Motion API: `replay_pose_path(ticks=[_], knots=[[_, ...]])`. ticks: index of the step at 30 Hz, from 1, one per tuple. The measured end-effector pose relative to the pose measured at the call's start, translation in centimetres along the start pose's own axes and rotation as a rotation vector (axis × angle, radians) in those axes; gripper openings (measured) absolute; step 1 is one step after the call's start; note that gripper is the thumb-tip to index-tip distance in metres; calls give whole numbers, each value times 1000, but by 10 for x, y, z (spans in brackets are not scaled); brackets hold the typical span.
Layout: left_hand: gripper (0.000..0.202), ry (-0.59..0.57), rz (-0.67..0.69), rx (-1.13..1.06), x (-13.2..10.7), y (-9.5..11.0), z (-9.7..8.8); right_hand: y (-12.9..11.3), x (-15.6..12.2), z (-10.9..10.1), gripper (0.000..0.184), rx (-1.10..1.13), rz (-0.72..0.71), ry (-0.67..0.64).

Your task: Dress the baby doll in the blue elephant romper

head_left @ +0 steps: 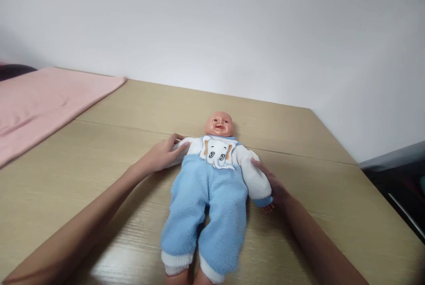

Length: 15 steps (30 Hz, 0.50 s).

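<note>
A baby doll lies on its back on the wooden table, head towards the wall. It wears a blue fleece romper with white sleeves and an elephant picture on the chest. My left hand is closed around the doll's white sleeve on the left side. My right hand rests against the other white sleeve from underneath, with fingers partly hidden behind the arm. The doll's feet reach the bottom edge of the view.
A pink cloth is spread over the table's far left part. A white wall stands right behind the table. The table's right edge drops to a dark floor area.
</note>
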<state>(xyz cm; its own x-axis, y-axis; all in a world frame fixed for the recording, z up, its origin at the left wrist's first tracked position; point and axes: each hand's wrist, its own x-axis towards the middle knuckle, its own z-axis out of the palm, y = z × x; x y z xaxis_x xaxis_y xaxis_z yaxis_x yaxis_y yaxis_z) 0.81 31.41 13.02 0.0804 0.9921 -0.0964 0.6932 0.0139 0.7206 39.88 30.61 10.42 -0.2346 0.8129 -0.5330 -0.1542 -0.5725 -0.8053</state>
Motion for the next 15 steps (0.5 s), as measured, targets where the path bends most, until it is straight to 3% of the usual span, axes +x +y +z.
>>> replay_pose_path(ticks=[9,12,15], knots=[[94,-192,-99,-258,-13,30,11,-3,-2,18,34,127,59,28],[92,-167,-121,-330,-20,37,18,-5,-7,26,36,126,40,17],[84,-72,-89,-409,-31,42,25,-7,-18,33,34,117,20,8]])
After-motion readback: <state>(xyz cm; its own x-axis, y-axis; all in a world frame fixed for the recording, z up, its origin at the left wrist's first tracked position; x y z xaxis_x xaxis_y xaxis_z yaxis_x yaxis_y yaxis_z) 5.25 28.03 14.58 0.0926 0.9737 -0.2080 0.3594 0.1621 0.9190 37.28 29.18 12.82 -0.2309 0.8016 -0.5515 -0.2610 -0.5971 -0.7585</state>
